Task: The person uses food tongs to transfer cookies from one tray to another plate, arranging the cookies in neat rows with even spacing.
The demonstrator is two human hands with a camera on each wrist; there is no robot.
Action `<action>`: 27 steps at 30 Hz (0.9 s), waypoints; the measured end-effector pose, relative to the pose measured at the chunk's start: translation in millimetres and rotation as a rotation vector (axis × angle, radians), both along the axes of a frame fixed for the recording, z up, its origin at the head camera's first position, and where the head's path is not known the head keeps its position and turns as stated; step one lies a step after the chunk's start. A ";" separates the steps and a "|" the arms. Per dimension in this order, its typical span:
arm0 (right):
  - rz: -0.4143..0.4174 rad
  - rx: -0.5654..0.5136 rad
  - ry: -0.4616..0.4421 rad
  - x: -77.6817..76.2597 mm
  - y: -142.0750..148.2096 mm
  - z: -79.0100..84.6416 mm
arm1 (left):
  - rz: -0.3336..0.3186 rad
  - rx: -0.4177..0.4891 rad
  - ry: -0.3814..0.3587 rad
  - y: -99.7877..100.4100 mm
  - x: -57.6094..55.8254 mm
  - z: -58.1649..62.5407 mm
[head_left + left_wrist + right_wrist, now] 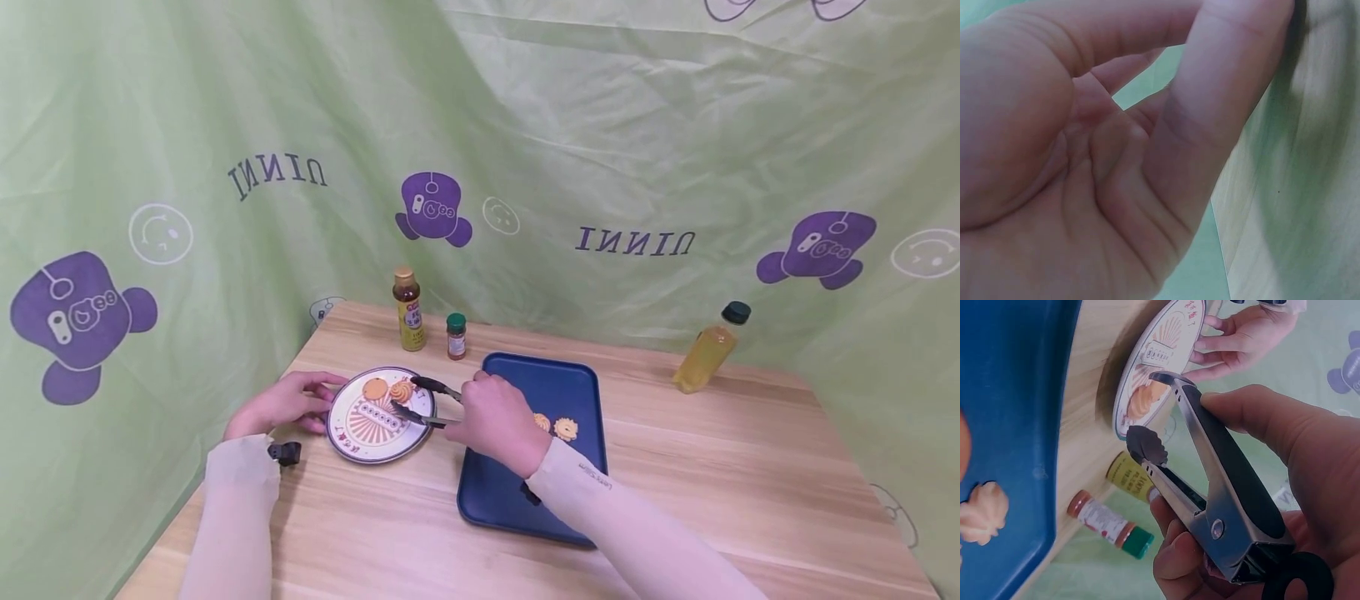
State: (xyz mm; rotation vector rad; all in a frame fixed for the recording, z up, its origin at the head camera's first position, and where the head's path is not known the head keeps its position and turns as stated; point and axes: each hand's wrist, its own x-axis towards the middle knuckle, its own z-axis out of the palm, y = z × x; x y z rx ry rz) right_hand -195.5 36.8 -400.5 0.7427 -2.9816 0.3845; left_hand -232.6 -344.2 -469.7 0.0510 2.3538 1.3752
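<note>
In my right hand (498, 421) I hold metal kitchen tongs (1200, 469) with black grips and dark tips. Their arms are spread, and the tips reach over the plate (345, 437), one to each side of a swirled cookie (401, 391). Beside it on the plate lies a flat round cookie (375, 388). My left hand (288, 404) holds the plate's left rim with bent fingers; in the left wrist view the fingertips run out of the picture. More piped cookies (566, 429) lie on the blue tray (525, 508) beneath my right forearm.
Behind the plate stand a yellow-labelled bottle (411, 321) and a small green-capped jar (456, 337). A bottle of yellow liquid (705, 358) leans at the back right of the wooden table (712, 467). Green printed cloth (525, 125) hangs around the table.
</note>
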 end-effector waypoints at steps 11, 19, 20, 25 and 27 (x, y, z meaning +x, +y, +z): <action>-0.045 -0.077 -0.025 6.3 40.4 -1.8 | -0.008 -0.017 0.009 1.0 -0.8 -0.1; -0.107 -0.090 -0.033 18.1 80.8 11.3 | -0.012 -0.033 0.020 -0.8 -2.4 -2.7; -0.113 -0.087 -0.028 20.0 86.3 12.5 | -0.019 -0.034 0.026 -1.1 -2.3 -2.9; -0.149 -0.063 -0.015 28.9 112.9 17.8 | -0.023 -0.017 0.022 -1.3 -1.2 -2.3; -0.158 -0.051 -0.011 32.2 121.9 18.7 | -0.020 -0.009 0.018 -1.0 -1.0 -1.4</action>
